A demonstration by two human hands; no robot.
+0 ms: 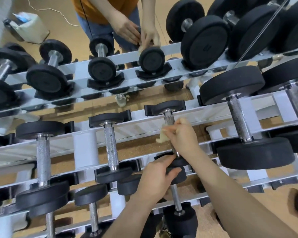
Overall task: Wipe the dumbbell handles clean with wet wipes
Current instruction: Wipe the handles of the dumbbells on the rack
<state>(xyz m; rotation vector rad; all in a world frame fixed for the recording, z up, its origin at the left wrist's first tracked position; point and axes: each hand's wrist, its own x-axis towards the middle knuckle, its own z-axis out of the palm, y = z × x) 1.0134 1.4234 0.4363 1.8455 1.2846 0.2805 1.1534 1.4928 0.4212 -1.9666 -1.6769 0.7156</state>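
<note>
A small black dumbbell lies across the top tier of a white rack [144, 121], and the upper part of its knurled steel handle [169, 118] shows. My right hand [182, 138] is wrapped round the middle of that handle with a crumpled pale wet wipe [162, 137] sticking out to its left. My left hand [160, 176] grips the dumbbell's near black head [179, 172], fingers curled over its rim. The far head [165, 107] sits in its black cradle.
Other dumbbells lie on the same tier: two to the left [111, 143] [42, 152] and a large one to the right [239, 121]. A lower tier holds smaller dumbbells [176, 201]. A mirror behind the rack reflects the person, the rack and the floor.
</note>
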